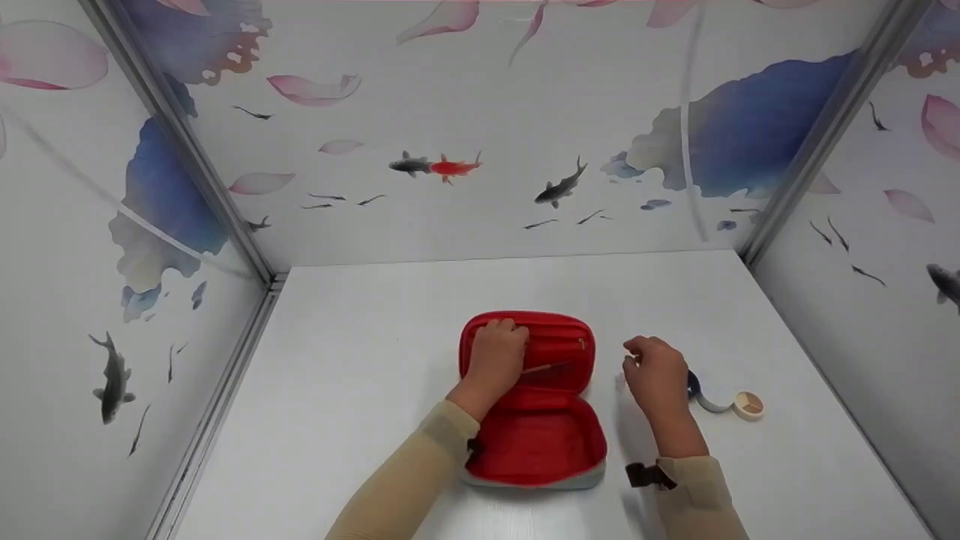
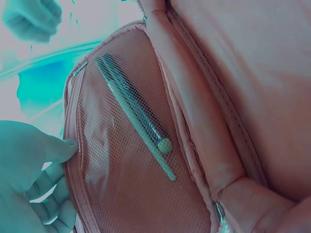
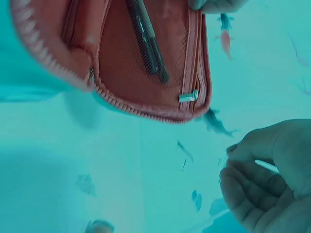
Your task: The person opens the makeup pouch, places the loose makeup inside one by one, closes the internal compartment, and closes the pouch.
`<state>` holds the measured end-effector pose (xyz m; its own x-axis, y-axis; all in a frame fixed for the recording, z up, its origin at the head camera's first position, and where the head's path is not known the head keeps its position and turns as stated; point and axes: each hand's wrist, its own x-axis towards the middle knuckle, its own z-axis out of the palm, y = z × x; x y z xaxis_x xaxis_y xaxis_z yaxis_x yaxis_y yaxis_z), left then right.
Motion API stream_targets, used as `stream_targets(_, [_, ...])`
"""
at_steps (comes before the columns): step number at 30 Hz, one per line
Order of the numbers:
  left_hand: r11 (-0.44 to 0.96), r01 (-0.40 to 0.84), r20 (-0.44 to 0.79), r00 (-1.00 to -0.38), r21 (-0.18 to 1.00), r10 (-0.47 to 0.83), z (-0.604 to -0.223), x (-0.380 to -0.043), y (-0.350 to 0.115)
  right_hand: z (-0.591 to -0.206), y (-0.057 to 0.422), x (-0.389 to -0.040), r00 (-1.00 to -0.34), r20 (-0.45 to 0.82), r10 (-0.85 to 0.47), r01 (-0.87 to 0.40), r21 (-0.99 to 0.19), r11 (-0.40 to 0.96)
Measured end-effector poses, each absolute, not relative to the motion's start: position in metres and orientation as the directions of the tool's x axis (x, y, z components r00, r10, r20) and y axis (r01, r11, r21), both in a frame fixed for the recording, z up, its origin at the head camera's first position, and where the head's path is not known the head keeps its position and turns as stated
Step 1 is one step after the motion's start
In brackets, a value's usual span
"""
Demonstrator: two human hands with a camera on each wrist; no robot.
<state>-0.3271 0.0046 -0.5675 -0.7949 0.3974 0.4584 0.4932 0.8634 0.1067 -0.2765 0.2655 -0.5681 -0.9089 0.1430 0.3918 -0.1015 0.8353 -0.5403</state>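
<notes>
A case (image 1: pixel 536 442) with a red lining and grey outside lies unzipped on the white table, its lid (image 1: pixel 562 330) folded back. My left hand (image 1: pixel 499 352) grips the lid's far edge; in the left wrist view, the left thumb (image 2: pixel 63 149) presses on the front of that edge, with the fingers behind. Two slim brushes (image 2: pixel 138 128) lie side by side under the lid's mesh pocket (image 2: pixel 116 179). To the right of the case, my right hand (image 1: pixel 656 379) hovers with loosely curled fingers, thumb near the index finger. I see no clear object in it.
Right of my right hand lie a dark blue round item (image 1: pixel 692 384), partly hidden by the hand, and a small round compact (image 1: pixel 748 406) with divided tan pans. White panels printed with fish and petals (image 1: pixel 487 210) enclose the table at the back and sides.
</notes>
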Motion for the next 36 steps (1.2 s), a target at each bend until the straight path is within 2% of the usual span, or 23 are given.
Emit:
stream_targets(6, [0.881, 0.451, 0.423, -0.832, 0.141, 0.358, -0.571, -0.333, 0.008, -0.584, 0.292, -0.26, -0.939, 0.236, 0.25, 0.074, -0.572, 0.817])
stream_targets(15, [0.893, 0.397, 0.319, -0.892, 0.212, 0.321, -0.574, -0.344, 0.003, -0.616, 0.311, -0.252, -0.928, 0.246, 0.281, 0.107, -0.546, 0.831])
stream_targets(22, [0.884, 0.37, 0.239, -0.921, 0.286, 0.308, -0.579, -0.358, 0.004, -0.625, 0.319, -0.248, -0.944, 0.11, 0.31, 0.205, -0.541, 0.816])
stream_targets(28, [0.89, 0.342, 0.206, -0.935, 0.302, 0.289, -0.585, -0.359, -0.004, -0.629, 0.322, -0.25, -0.958, 0.096, 0.271, 0.179, -0.536, 0.825])
stream_targets(32, [0.88, 0.375, 0.234, -0.92, 0.291, 0.315, -0.588, -0.353, -0.011, -0.63, 0.323, -0.25, -0.96, 0.093, 0.264, 0.176, -0.532, 0.828])
stream_targets(36, [0.858, 0.394, 0.255, -0.912, 0.328, 0.322, -0.59, -0.343, -0.02, -0.63, 0.323, -0.251, -0.961, 0.087, 0.262, 0.18, -0.52, 0.835])
